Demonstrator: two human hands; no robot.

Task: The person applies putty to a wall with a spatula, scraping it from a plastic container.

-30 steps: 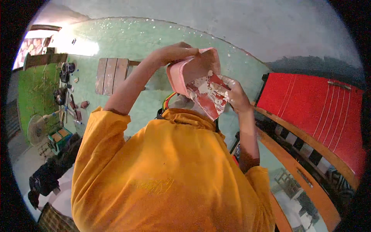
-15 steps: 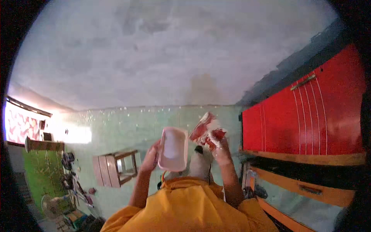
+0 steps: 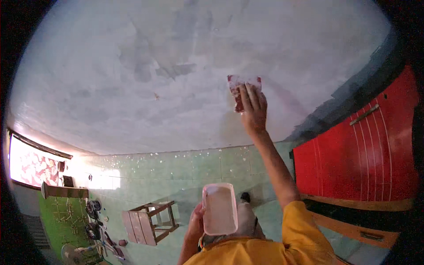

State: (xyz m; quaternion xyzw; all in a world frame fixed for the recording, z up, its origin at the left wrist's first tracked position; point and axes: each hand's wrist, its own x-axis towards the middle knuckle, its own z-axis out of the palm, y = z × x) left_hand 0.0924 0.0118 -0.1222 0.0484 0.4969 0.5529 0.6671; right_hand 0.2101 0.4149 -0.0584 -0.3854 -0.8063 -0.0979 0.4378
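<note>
My right hand is stretched out to the grey-white wall. Its fingers lie along the back of a red flat spreader smeared with white paste, which seems to rest against the wall. Down by my waist, my left hand grips the left side of a pink-rimmed rectangular tub. Pale white matter covers the tub's inside; how deep it is I cannot tell.
White specks dot the green tiled floor along the wall's foot. A small wooden stool stands to the left. On the right are a red cabinet and an orange-edged drawer. Farther left, clutter lies near a bright window.
My right hand has gone from beside the tub up and forward to the wall with the red spreader. The tub sits lower and farther right in view as the head view has shifted.
</note>
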